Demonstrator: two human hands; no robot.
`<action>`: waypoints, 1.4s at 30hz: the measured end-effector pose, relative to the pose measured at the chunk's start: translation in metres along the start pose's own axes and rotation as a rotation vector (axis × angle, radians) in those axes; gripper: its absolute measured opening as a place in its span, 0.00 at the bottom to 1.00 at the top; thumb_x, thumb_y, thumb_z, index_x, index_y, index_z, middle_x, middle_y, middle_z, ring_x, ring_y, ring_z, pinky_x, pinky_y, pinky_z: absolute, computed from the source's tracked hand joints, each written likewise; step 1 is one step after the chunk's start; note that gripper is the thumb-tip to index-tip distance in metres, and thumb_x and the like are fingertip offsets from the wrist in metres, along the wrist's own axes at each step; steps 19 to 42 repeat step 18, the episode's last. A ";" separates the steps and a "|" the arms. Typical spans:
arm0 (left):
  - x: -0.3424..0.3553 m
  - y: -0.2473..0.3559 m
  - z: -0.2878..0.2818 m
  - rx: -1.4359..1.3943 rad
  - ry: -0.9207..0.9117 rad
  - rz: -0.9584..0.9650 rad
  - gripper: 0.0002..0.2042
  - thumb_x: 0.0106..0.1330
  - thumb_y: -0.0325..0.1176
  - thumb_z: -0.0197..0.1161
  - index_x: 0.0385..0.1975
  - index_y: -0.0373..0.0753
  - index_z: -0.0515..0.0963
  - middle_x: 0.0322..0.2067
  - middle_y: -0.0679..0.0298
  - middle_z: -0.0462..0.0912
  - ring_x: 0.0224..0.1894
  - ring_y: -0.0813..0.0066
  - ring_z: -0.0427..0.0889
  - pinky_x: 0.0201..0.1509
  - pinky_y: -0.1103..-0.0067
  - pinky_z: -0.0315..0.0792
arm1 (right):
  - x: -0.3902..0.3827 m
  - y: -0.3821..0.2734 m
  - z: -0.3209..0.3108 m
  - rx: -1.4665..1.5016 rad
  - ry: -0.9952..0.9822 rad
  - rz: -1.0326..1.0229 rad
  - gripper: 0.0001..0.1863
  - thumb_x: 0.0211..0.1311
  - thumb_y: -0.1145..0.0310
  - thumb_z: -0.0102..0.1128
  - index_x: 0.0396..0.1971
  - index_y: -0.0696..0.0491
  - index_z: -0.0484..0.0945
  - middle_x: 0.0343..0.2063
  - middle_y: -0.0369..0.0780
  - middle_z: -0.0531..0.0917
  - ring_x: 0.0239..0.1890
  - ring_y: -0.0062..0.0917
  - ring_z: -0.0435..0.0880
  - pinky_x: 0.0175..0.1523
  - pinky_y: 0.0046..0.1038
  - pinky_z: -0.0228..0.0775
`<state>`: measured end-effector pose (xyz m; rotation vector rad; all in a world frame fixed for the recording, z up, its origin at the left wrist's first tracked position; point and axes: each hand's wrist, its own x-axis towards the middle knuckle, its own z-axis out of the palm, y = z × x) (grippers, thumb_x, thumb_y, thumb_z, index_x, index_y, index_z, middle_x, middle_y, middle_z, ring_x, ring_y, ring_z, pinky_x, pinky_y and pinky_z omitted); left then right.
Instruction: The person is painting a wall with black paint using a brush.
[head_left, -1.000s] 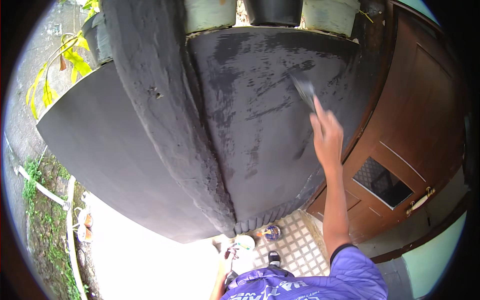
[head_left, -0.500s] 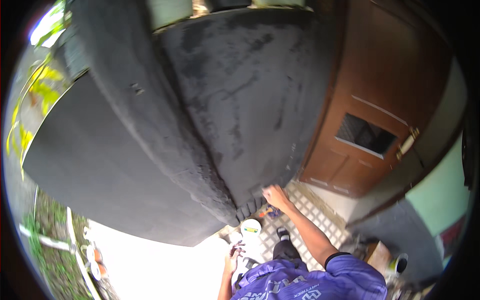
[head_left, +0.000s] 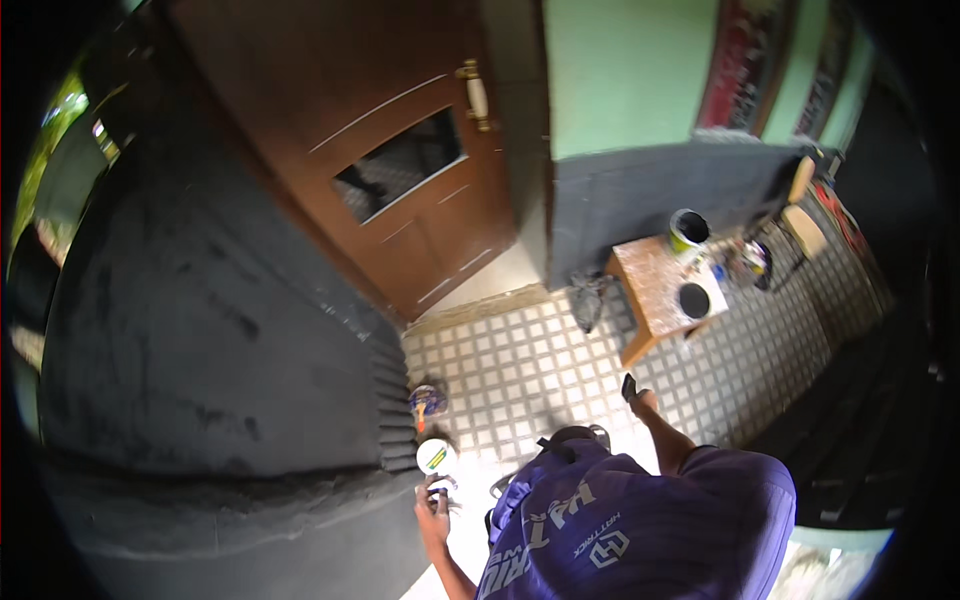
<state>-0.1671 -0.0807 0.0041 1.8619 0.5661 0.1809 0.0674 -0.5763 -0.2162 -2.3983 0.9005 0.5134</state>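
Note:
My right hand (head_left: pixel 646 402) is out to the right over the tiled floor, its fingers closed on a small, flat, dark piece (head_left: pixel 628 387); its exact kind is unclear. At the lower left, my left hand (head_left: pixel 432 515) hangs close to the dark wall, with fingers apart and dark smudges on them. Just beyond its fingertips, a round white tub (head_left: pixel 436 457) with a green and yellow label stands on the floor. Past the tub sits a purplish container (head_left: pixel 428 400) with an orange-handled tool (head_left: pixel 421 417) at it. Glare washes out the area by my left hand.
A brown door (head_left: pixel 415 225) is ahead, beside the dark wall (head_left: pixel 170 330) on the left. To the right stands a small wooden table (head_left: pixel 655 285) bearing an open bucket (head_left: pixel 689 230) and a round black thing (head_left: pixel 694 300). A dark bag-like bundle (head_left: pixel 588 300) lies beside it.
My view has swung right, from the dark wall to the door and table. My right hand has left the wall's foot and is now over the floor. My left hand is still near the tub.

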 end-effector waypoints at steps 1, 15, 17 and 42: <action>0.012 0.002 0.008 0.043 -0.030 0.036 0.16 0.67 0.24 0.56 0.55 0.36 0.71 0.47 0.58 0.82 0.39 0.70 0.81 0.38 0.75 0.74 | -0.006 0.016 -0.005 0.010 0.002 0.028 0.25 0.59 0.50 0.56 0.41 0.60 0.83 0.42 0.54 0.84 0.50 0.46 0.82 0.53 0.41 0.75; 0.052 0.165 0.289 0.184 -0.356 0.203 0.17 0.70 0.28 0.54 0.58 0.39 0.71 0.53 0.60 0.80 0.45 0.70 0.80 0.43 0.74 0.73 | 0.020 0.189 -0.127 -0.103 -0.090 0.139 0.23 0.47 0.59 0.68 0.40 0.60 0.82 0.44 0.55 0.82 0.48 0.47 0.83 0.49 0.43 0.78; 0.065 0.152 0.326 0.216 -0.533 0.302 0.17 0.70 0.28 0.53 0.59 0.39 0.71 0.53 0.59 0.80 0.45 0.67 0.80 0.44 0.74 0.73 | 0.029 0.207 -0.142 -0.025 0.025 0.096 0.22 0.47 0.59 0.69 0.42 0.56 0.83 0.43 0.54 0.83 0.49 0.46 0.82 0.52 0.44 0.76; 0.063 0.170 0.346 0.259 -0.696 0.059 0.18 0.71 0.32 0.54 0.61 0.41 0.70 0.55 0.57 0.78 0.53 0.66 0.78 0.56 0.70 0.72 | 0.038 0.224 -0.145 0.028 0.090 0.049 0.22 0.47 0.58 0.70 0.44 0.51 0.83 0.43 0.52 0.83 0.51 0.45 0.81 0.55 0.45 0.74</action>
